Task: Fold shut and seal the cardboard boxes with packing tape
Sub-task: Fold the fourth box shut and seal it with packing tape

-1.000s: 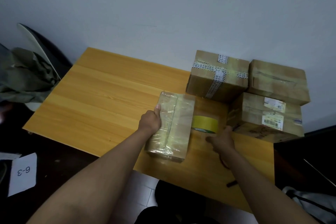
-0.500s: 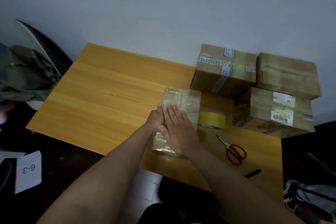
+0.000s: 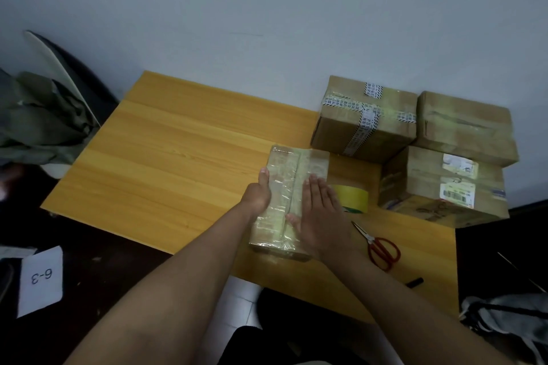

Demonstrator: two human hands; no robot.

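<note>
- The near part of the yellow roll of packing tape (image 3: 354, 197) is covered by the flat right hand (image 3: 321, 216).
- Print on the white shipping labels of the brown cardboard box (image 3: 439, 187) is too small to be read.
- A grey bag (image 3: 510, 323) is cut off by the right edge.

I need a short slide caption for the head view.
Right hand flat on a taped box, left hand gripping its side.
</note>
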